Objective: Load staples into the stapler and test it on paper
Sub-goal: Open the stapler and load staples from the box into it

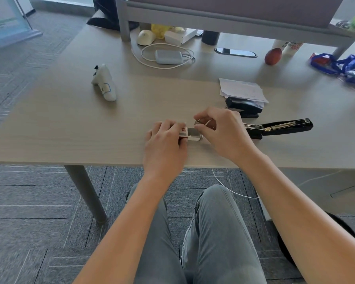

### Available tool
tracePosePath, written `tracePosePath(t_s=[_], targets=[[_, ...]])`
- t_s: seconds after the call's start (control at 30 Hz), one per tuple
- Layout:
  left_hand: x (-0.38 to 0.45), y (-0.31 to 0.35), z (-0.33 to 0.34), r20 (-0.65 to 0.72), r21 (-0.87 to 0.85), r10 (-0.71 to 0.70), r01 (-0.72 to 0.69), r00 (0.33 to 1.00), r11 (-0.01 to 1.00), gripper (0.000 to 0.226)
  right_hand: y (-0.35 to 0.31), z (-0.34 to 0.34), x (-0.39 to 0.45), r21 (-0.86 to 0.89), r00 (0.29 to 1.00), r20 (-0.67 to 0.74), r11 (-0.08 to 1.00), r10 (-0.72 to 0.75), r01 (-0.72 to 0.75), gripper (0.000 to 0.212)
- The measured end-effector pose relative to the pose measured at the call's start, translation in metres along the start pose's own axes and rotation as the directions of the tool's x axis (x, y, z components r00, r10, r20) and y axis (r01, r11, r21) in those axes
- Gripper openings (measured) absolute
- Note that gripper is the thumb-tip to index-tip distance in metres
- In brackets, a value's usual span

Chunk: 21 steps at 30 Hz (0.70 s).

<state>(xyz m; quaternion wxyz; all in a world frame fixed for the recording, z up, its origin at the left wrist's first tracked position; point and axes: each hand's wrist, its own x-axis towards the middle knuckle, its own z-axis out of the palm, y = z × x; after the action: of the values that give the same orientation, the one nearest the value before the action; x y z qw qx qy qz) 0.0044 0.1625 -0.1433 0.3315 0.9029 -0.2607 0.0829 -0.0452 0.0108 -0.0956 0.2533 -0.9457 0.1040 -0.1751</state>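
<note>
A small red-and-white staple box (190,133) lies near the table's front edge with its inner tray slid out to the right. My left hand (165,144) grips the box's sleeve. My right hand (221,130) pinches a thin silvery strip of staples (201,121) just above the tray. To the right lies a black stapler (279,128) swung fully open, its metal channel exposed. A second black stapler (244,107), closed, sits behind it. A stack of white paper (242,90) lies beyond that stapler.
A white game controller (105,83) stands at the left of the wooden table (70,128). At the back are a grey power bank with white cable (168,56), an apple (273,56), a blue bag (340,64) and a shelf frame.
</note>
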Motion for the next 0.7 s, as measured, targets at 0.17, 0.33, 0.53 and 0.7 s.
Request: tracePosePath(t_s=[0.17, 0.33, 0.53, 0.7], targets=[[-0.0005, -0.0001, 0.0003, 0.009, 0.002, 0.005, -0.005, 1.000, 1.000, 0.031, -0.0005, -0.0005, -0.0021, 0.010, 1.000, 0.022, 1.000, -0.021, 0.020, 0.022], [-0.0005, -0.0005, 0.0003, 0.010, 0.008, 0.006, -0.006, 1.000, 1.000, 0.030, -0.0001, -0.0006, -0.0017, 0.029, 0.998, 0.029, 0.998, -0.053, 0.052, 0.024], [-0.0005, -0.0002, 0.0003, -0.002, 0.003, 0.006, -0.006, 1.000, 1.000, 0.030, 0.0014, -0.0028, -0.0004, 0.061, 0.997, 0.080, 0.998, -0.002, -0.003, 0.030], [-0.0008, -0.0005, -0.0004, 0.006, 0.008, 0.007, -0.007, 1.000, 1.000, 0.032, 0.0053, -0.0014, 0.0027, 0.029, 0.997, 0.080, 1.000, 0.000, -0.003, 0.026]])
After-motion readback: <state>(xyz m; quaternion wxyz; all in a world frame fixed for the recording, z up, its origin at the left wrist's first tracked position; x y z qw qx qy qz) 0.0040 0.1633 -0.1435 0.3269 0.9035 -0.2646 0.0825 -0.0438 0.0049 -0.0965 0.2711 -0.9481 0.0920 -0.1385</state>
